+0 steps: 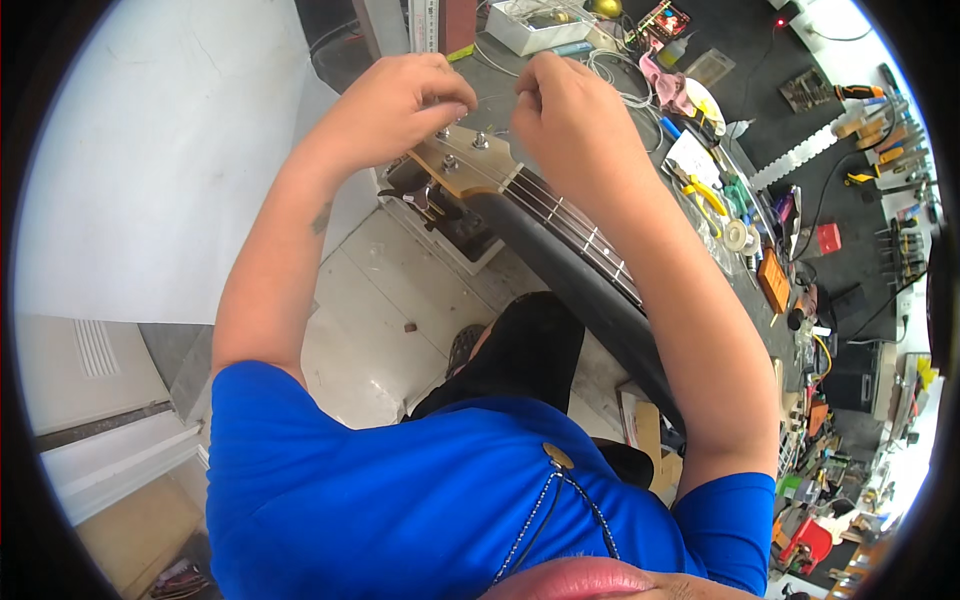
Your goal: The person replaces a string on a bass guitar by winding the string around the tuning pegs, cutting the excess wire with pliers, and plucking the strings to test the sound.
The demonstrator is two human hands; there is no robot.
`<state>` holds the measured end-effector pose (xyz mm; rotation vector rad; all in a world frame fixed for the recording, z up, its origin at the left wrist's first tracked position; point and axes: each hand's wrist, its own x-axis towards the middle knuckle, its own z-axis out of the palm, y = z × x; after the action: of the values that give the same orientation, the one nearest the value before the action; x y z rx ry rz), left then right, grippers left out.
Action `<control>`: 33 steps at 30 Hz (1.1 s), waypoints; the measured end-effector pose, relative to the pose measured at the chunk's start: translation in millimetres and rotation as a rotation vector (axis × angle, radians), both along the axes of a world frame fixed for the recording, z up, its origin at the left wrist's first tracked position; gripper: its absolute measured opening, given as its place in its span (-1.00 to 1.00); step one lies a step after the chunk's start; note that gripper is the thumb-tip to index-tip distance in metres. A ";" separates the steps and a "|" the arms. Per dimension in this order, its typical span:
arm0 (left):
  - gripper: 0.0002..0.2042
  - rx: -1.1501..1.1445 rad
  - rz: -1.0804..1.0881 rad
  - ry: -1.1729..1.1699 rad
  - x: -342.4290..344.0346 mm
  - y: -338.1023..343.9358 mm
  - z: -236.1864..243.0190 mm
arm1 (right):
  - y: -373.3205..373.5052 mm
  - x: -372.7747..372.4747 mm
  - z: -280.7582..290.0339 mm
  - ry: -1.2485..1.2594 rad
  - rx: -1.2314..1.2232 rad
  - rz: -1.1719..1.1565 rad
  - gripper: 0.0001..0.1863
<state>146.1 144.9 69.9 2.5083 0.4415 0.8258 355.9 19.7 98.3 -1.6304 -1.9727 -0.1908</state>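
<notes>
L hand [425, 98] at the headstock [485, 168], thumb and fingertips close together; R hand [568, 105] just beside, fingers curled (gripping anything? can't tell w/ either). 1 guitar neck [566, 214] betw. forearms, 3 metal posts [480, 141] visible.

Near left hand [430, 98]: guitar headstock [485, 170] | on headstock: tuning pegs [480, 141] | right of left hand: right hand [570, 108] | toward lower right, beside right forearm [685, 275]: fretboard [578, 228] | beyond hands: box [512, 38] | right, on bench [770, 100]: pliers [708, 197], spool [738, 236] just nearer the body | below headstock: floor [370, 290]
</notes>
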 end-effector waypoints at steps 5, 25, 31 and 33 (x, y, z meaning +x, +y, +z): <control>-0.85 -0.026 -0.024 0.025 9.3 -6.3 11.2 | -4.7 -3.4 16.5 0.009 0.024 0.014 -0.84; -0.90 -0.455 -0.043 -0.092 14.7 -8.6 -7.6 | -8.5 -12.1 19.9 0.107 -0.130 -0.030 -0.81; -0.88 -0.348 0.021 0.024 16.9 -15.7 -5.2 | -6.8 -8.8 7.7 0.130 -0.136 0.042 -0.79; -0.87 -0.261 0.004 0.044 17.2 -12.4 -5.0 | -8.0 -9.9 6.1 0.130 -0.169 0.049 -0.78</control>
<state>163.3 132.5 64.9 2.2878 0.5328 0.6681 346.0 11.7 104.4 -1.6520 -1.9716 0.1013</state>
